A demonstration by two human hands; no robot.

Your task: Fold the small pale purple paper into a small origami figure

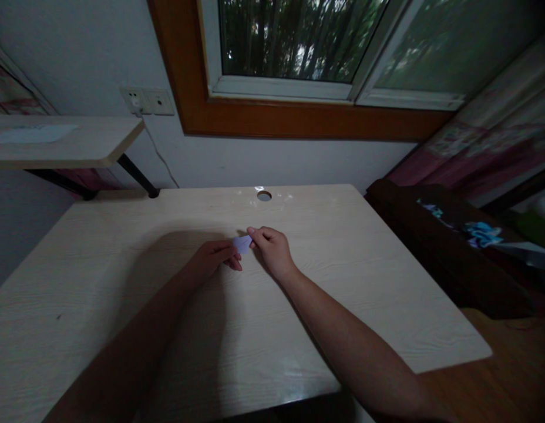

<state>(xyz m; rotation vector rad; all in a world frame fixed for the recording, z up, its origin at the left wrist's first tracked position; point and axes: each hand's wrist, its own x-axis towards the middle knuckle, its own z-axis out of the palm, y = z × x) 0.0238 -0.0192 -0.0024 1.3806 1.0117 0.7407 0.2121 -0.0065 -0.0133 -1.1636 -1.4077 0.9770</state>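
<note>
Two hands meet over the middle of a pale wood-grain surface [123, 294], the left hand [213, 258] and right hand [272, 249] each pinching an edge of a small pale lilac paper scrap [243, 244]. It looks light, thin and easily creased, best gripped at its edges.

Both forearms reach forward, left hand [214, 257] and right hand [272, 247] meeting with fingertips pinched.
</note>
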